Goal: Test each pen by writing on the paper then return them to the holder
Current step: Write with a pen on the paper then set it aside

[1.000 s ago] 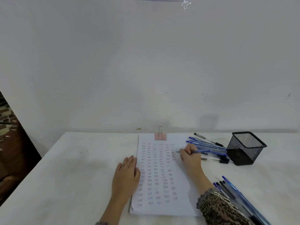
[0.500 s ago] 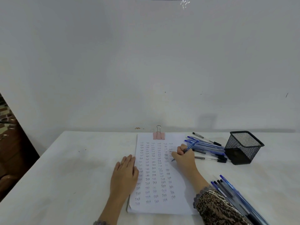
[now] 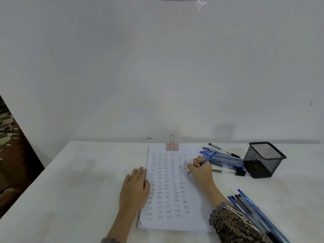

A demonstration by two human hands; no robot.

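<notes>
A white sheet of paper, covered with columns of the handwritten word "Test", lies lengthwise on the white desk. A pink binder clip with a wire handle sits on its far edge.

The left hand lies flat, palm down, with straight fingers together. It rests on the sheet's left edge, half on the paper and half on the desk, and holds nothing.

The right hand is curled round a blue plastic pen in a writing grip. The pen's tip touches the paper at the right-hand column and its barrel slants up and away to the right. A brown speckled sleeve with a grey lace cuff covers that forearm.

Just right of the paper, a loose pile of blue and black pens lies on the desk, reaching to a black square wire-mesh holder near the desk's far right. A second bundle of blue and dark pens lies at the near right, beside the sleeve.
</notes>
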